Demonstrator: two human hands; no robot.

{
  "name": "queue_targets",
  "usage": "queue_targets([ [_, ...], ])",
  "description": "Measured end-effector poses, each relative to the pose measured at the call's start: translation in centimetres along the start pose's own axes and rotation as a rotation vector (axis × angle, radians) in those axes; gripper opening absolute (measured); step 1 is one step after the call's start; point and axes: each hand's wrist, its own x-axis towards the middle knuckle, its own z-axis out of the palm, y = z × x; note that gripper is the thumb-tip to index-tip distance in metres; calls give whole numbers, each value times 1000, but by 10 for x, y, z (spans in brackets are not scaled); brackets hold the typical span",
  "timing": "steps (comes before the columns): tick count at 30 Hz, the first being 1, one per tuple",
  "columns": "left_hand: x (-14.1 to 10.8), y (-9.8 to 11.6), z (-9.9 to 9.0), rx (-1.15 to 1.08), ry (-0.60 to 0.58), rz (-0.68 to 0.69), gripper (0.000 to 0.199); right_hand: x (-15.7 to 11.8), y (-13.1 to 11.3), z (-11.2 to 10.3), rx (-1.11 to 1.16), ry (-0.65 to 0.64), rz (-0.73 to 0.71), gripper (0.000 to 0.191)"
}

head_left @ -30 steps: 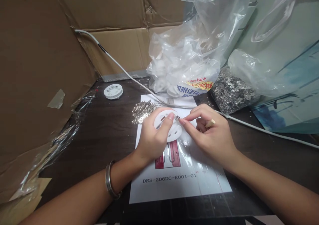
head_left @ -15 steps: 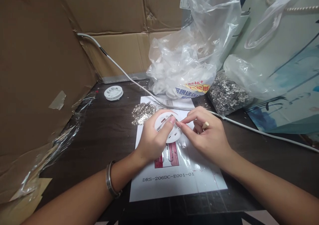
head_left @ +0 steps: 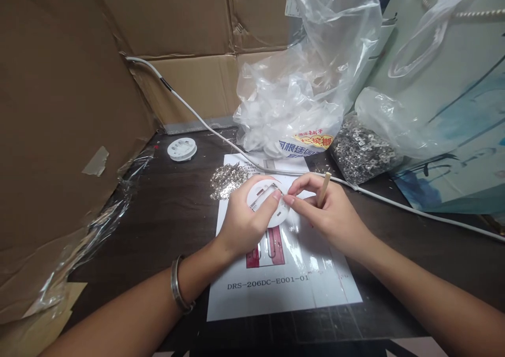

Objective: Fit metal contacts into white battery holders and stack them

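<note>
My left hand (head_left: 246, 215) grips a round white plastic disc (head_left: 279, 219) with slots, its thumb pressing on the face. At the disc's right edge, the thumb and index finger of my right hand (head_left: 327, 204) are close together; anything tiny between them is too small to make out. A thin wooden stick (head_left: 324, 189) is held in the curled fingers of my right hand and points upward. Beneath both hands lies a printed sheet (head_left: 276, 299). A pile of small metal pieces (head_left: 226, 180) sits just left of the disc, by the sheet's upper left edge.
Another white disc part (head_left: 182, 149) lies at the back left. Behind stand a plastic bag of white parts (head_left: 284, 109) and a bag of metal pieces (head_left: 363, 149). A white cable (head_left: 197, 116) crosses the table (head_left: 158, 209); cardboard (head_left: 59, 93) walls the left and back.
The wooden stick in my right hand has swung upright and shows more of its length. The right fingertips have shifted slightly at the disc's edge. My left hand keeps its hold.
</note>
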Motion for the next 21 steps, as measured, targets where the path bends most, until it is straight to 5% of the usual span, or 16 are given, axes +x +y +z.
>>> queue_targets([
  [13, 3, 0, -1, 32, 9, 15, 11, 0, 2, -4, -27, -10, 41, 21],
  [21, 2, 0, -1, 15, 27, -37, 11, 6, 2, -17, 206, 265, -92, 49],
])
